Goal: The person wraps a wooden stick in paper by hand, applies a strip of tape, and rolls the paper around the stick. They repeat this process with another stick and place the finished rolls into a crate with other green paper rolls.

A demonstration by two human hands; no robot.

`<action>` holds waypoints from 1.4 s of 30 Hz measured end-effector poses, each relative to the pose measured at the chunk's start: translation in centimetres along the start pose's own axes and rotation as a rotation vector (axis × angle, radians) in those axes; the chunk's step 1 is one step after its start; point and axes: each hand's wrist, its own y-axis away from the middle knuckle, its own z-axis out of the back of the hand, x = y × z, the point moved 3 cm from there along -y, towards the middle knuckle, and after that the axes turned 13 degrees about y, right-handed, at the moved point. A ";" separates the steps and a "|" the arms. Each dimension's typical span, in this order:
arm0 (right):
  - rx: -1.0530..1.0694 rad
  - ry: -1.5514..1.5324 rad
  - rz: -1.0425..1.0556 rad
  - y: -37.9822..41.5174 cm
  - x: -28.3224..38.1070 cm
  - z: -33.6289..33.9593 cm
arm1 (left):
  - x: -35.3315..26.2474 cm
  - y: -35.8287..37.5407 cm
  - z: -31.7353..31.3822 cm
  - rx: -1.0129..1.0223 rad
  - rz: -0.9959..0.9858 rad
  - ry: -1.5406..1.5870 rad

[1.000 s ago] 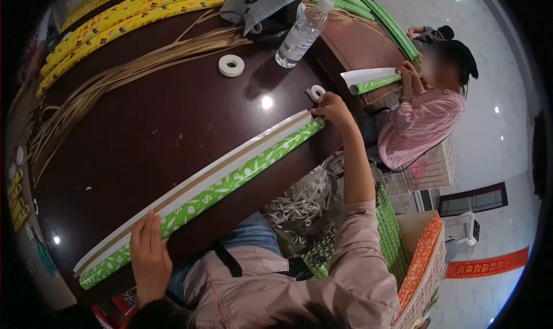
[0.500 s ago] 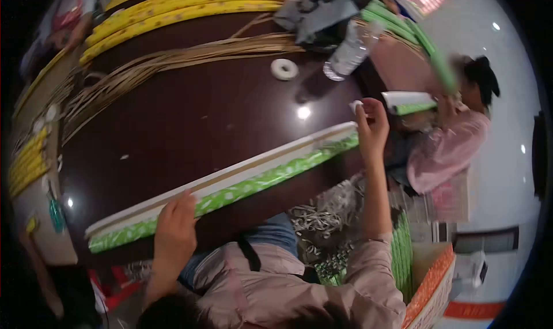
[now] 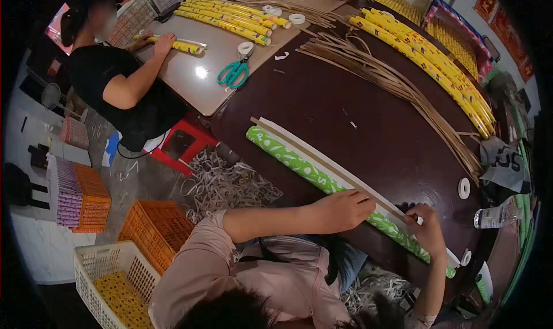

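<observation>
A long roll of green paper with white shapes (image 3: pixel 299 163) lies slantwise along the front of the dark table (image 3: pixel 322 110). Its white edge (image 3: pixel 322 159) is unrolled, and a flat brown strip (image 3: pixel 288 139) runs along it. My left hand (image 3: pixel 348 209) presses on the middle of the roll, fingers bent over the paper. Toward the right end, my right hand (image 3: pixel 426 231) is closed in a pinch at the paper's edge, with a small white piece of tape (image 3: pixel 420 220) at its fingertips. A white tape roll (image 3: pixel 466 257) sits by that end.
Brown strips (image 3: pixel 391 81) and yellow paper rolls (image 3: pixel 426 58) lie across the far side. Another tape roll (image 3: pixel 464 188) and a plastic bottle (image 3: pixel 494 218) stand right. Green-handled scissors (image 3: pixel 233 74) lie near a co-worker in black (image 3: pixel 124 90). Crates (image 3: pixel 109 260) stand on the floor at left.
The view has swung left, bringing the co-worker and crates in. My right hand has come down to the paper's edge near the roll's right end; my left hand is now nearer to it.
</observation>
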 end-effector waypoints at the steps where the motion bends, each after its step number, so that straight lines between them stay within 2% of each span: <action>1: 0.009 -0.026 -0.015 -0.1 -0.3 -0.2 | 0.0 0.0 0.0 0.016 -0.005 0.006; 4: -0.023 -0.020 -0.118 0.3 0.8 0.1 | 0.0 0.0 0.0 -0.082 -0.017 0.011; 8: -0.027 0.084 -0.129 1.6 3.5 1.1 | 0.0 0.3 -0.2 -0.129 -0.057 -0.013; 10: -0.089 0.085 -0.082 2.0 3.7 0.9 | -0.1 0.3 -0.1 -0.146 -0.040 0.058; 11: -0.068 0.057 -0.128 2.1 3.7 1.0 | -0.1 0.4 -0.1 -0.146 -0.047 0.079; 13: -0.069 0.048 -0.122 2.3 4.0 1.2 | -0.2 0.5 0.3 -0.180 -0.069 0.009; 15: -0.031 0.054 -0.171 2.7 4.1 1.4 | -0.9 0.4 0.8 -0.138 -0.078 0.010; 17: 0.013 0.030 -0.076 2.9 4.0 1.5 | -1.2 0.2 0.9 -0.140 -0.024 -0.048; 21: 0.184 0.061 -0.029 3.2 3.8 2.3 | -1.6 0.7 0.1 -0.170 -0.074 -0.087; 22: 0.109 0.081 0.083 3.3 4.0 2.3 | -1.7 0.6 0.3 -0.171 -0.087 -0.071; 27: 0.009 0.292 0.000 5.3 5.2 0.3 | -3.0 0.2 0.4 -0.197 0.008 -0.069; 29: -0.269 0.339 0.110 6.3 5.3 -1.1 | -3.5 1.3 0.6 -0.142 0.030 -0.107; 32: -0.362 0.414 0.115 7.4 5.7 -2.3 | -5.4 3.2 1.3 -0.220 -0.062 0.154; 35: -0.432 0.470 0.101 8.0 6.1 -3.6 | -5.7 0.9 2.8 -0.232 0.018 -0.007; 37: -0.470 0.491 0.078 8.3 6.2 -4.1 | -5.0 -0.6 2.8 -0.163 0.085 -0.071; 39: -0.488 0.531 0.059 8.6 6.3 -4.4 | -4.3 -2.1 1.8 0.033 0.154 -0.092; 42: -0.524 0.527 0.042 8.7 6.3 -5.0 | -4.3 -2.5 -0.1 0.053 0.140 -0.099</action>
